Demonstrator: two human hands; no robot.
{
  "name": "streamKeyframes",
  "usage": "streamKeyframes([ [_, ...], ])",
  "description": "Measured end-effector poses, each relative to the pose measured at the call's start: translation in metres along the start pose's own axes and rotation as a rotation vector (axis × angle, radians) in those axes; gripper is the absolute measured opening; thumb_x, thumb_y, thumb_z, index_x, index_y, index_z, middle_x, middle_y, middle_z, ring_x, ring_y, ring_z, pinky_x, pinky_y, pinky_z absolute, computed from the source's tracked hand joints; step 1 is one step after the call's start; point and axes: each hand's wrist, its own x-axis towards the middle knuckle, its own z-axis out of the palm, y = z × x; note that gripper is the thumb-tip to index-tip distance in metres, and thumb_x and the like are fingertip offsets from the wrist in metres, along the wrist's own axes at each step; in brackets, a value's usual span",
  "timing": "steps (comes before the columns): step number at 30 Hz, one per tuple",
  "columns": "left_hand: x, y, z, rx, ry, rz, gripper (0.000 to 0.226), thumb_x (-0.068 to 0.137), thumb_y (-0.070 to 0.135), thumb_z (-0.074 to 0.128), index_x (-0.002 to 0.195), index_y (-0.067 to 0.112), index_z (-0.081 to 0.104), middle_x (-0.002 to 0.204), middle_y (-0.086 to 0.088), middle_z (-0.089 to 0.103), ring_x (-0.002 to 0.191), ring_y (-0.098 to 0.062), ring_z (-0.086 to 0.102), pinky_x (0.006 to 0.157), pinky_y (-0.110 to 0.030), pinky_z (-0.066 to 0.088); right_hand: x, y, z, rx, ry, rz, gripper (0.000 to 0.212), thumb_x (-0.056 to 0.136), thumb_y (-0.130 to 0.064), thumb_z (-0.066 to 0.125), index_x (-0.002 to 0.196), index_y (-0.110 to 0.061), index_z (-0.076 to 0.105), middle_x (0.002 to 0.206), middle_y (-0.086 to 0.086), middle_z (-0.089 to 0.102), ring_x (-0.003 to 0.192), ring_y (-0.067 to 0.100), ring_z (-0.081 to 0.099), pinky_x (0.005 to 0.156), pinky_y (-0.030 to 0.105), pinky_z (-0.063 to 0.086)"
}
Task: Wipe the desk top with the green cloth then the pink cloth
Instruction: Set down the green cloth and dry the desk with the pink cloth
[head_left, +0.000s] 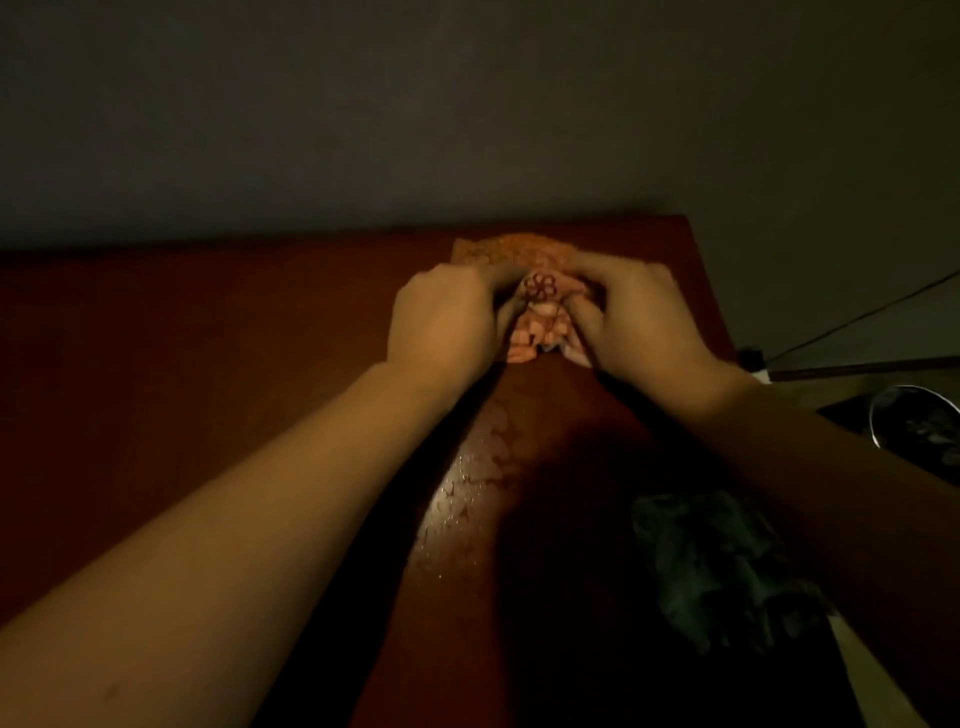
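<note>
A pink patterned cloth (540, 317) lies bunched near the far right of the reddish-brown desk top (208, 338). My left hand (447, 317) grips its left side and my right hand (644, 322) grips its right side, both with fingers curled into the fabric. The cloth's far part (514, 249) lies flat beyond my fingers. A dark green cloth (717, 561) sits crumpled on the desk near the right front edge, under my right forearm. A wet streak (467, 493) shines on the desk between my arms.
The desk's right edge (711, 291) runs close to my right hand, and a grey wall stands behind the desk. Off the right side sits a round metal-rimmed container (919, 421), with a thin cable (857, 317) above it. The scene is dim.
</note>
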Motion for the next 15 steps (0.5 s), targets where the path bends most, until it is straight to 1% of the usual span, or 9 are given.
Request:
streamKeyframes([
  [2,0.001,0.008,0.003,-0.008,0.019,-0.057,0.032,0.095,0.038,0.057,0.126,0.039,0.063,0.109,-0.003,0.073,0.097,-0.032,0.066,0.074,-0.037,0.049,0.008,-0.005,0.001,-0.006,0.021,0.046,0.036,0.088,-0.016,0.061,0.123,-0.022,0.066,0.121,0.005,0.069,0.115,0.03,0.06,0.098,0.034,0.045],
  [4,-0.02,0.014,0.004,-0.046,0.03,-0.095,0.032,0.094,0.035,0.057,0.126,0.037,0.063,0.107,-0.003,0.073,0.094,-0.032,0.066,0.075,-0.038,0.052,-0.012,-0.013,0.003,0.012,0.039,0.054,0.036,0.086,-0.013,0.059,0.12,-0.022,0.066,0.117,0.004,0.07,0.111,0.03,0.061,0.095,0.036,0.048],
  [6,-0.056,0.017,0.0,-0.091,0.037,-0.062,0.031,0.094,0.033,0.058,0.124,0.037,0.064,0.106,0.001,0.073,0.091,-0.028,0.068,0.074,-0.041,0.056,-0.051,-0.022,0.0,0.038,-0.015,0.01,0.034,0.086,-0.015,0.058,0.118,-0.023,0.065,0.114,0.003,0.07,0.105,0.03,0.064,0.088,0.041,0.052],
  [7,-0.066,0.016,-0.003,-0.108,0.023,-0.032,0.031,0.095,0.034,0.058,0.124,0.037,0.064,0.109,0.004,0.073,0.092,-0.025,0.068,0.075,-0.041,0.056,-0.067,-0.025,-0.003,0.042,-0.047,0.001,0.032,0.087,-0.016,0.058,0.118,-0.023,0.065,0.113,0.003,0.07,0.104,0.029,0.064,0.087,0.042,0.052],
  [9,-0.061,0.011,-0.005,-0.083,-0.021,0.012,0.032,0.095,0.035,0.056,0.127,0.04,0.062,0.111,0.004,0.072,0.096,-0.026,0.067,0.078,-0.039,0.055,-0.07,-0.022,-0.006,-0.005,-0.054,0.001,0.031,0.088,-0.017,0.061,0.119,-0.023,0.066,0.115,0.003,0.07,0.105,0.029,0.064,0.088,0.041,0.053],
  [11,-0.039,0.012,-0.006,-0.016,-0.068,-0.004,0.033,0.096,0.033,0.055,0.129,0.039,0.06,0.113,-0.001,0.072,0.099,-0.03,0.065,0.08,-0.039,0.052,-0.048,-0.02,-0.005,-0.082,-0.032,0.052,0.033,0.089,-0.019,0.063,0.121,-0.023,0.067,0.118,0.005,0.07,0.11,0.03,0.062,0.092,0.038,0.051],
  [13,-0.026,0.015,-0.006,-0.01,-0.072,-0.033,0.036,0.096,0.03,0.057,0.13,0.038,0.06,0.117,-0.002,0.07,0.105,-0.03,0.064,0.085,-0.039,0.051,-0.035,-0.026,-0.006,-0.101,-0.026,0.111,0.034,0.09,-0.02,0.062,0.124,-0.024,0.066,0.122,0.006,0.068,0.114,0.031,0.06,0.096,0.037,0.048],
  [15,-0.042,0.016,-0.006,-0.035,-0.07,-0.057,0.035,0.095,0.029,0.058,0.128,0.039,0.061,0.113,-0.001,0.072,0.101,-0.03,0.065,0.083,-0.039,0.052,-0.05,-0.034,-0.005,-0.123,-0.045,0.131,0.034,0.091,-0.018,0.06,0.123,-0.025,0.065,0.119,0.007,0.068,0.11,0.033,0.061,0.092,0.037,0.048],
])
